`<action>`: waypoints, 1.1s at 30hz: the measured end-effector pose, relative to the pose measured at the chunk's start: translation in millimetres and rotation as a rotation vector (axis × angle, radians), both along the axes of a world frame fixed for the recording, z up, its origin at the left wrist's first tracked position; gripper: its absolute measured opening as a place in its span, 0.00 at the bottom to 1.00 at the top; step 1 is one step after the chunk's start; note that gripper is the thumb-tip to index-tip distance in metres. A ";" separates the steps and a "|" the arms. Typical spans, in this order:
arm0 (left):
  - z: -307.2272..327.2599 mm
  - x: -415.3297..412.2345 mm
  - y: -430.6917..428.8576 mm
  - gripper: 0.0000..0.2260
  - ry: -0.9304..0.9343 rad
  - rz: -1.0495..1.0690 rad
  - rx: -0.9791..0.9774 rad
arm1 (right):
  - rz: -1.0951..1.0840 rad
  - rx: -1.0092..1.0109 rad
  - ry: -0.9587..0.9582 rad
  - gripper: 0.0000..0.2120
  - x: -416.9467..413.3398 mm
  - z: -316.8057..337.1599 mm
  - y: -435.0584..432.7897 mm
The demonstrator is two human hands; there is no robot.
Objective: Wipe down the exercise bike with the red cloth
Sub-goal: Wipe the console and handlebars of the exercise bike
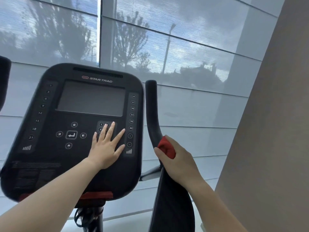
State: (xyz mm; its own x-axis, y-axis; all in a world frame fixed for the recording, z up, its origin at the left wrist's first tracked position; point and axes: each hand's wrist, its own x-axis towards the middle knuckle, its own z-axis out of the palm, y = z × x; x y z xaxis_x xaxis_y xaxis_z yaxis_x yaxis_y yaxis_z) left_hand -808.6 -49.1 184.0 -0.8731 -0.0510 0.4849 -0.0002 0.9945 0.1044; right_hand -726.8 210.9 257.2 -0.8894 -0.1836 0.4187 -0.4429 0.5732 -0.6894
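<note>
Currently L hand [104,148] lies flat on the rounded black plastic console [50,164] of the black exercise bike [172,206], fingers straight and spread, gripping nothing, just resting on the panel. Fingertips [113,123] cover part of the number keypad [101,124], w/ the palm lower down, right of the square enter button [71,135] and its ring of arrow keys. R hand [178,159] is curled round the curved black handlebar [153,111] on the console's right side, clenching a bunched-up red cloth [166,148] against the bar. Cloth sits between palm and handlebar at the bend, w/ a red wad showing between thumb and forefinger; the rest is hidden under the hand. Handlebar rises above the R hand to a rounded tip and widens below it into a broad black upright. Dark grey rectangular screen [92,97] on the console is blank, brand text above it, and numbered button columns run down both sides. Red strip [97,195] shows along the console's bottom edge. Behind is a grey translucent roller blind [192,47] w/ tree shadows showing through. Beige wall [275,131] stands at far right. Another black object [4,77] is cut off at the left edge; can't tell what it is.
</note>
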 end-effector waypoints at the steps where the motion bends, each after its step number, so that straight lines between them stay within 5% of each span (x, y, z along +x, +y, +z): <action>1: 0.5 0.0 0.4 0.27 0.000 0.002 0.000 | -0.022 0.005 0.019 0.13 1.0 0.6 -2.2; 9: 0.4 0.0 0.1 0.27 0.006 0.009 -0.018 | -0.006 0.015 0.141 0.05 -23.9 13.4 -15.7; 15: 3.0 2.6 0.7 0.27 0.003 -0.001 -0.023 | 0.086 -0.102 0.105 0.30 -54.9 22.2 -18.7; 19: 3.2 3.9 -1.5 0.27 -0.013 0.020 -0.054 | 0.135 -0.098 0.047 0.23 -54.4 13.7 -14.6; 33: 5.0 7.2 0.5 0.27 -0.005 0.017 -0.051 | 0.070 -0.022 0.123 0.25 -52.5 18.1 -22.8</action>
State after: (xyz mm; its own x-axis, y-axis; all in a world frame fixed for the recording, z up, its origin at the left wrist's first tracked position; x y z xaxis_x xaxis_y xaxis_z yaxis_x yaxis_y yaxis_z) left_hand -801.4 -48.6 189.0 -0.8747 -0.0415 0.4829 -0.0177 0.9984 0.0538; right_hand -779.2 188.2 275.3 -0.8163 -0.2329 0.5286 -0.5634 0.5233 -0.6394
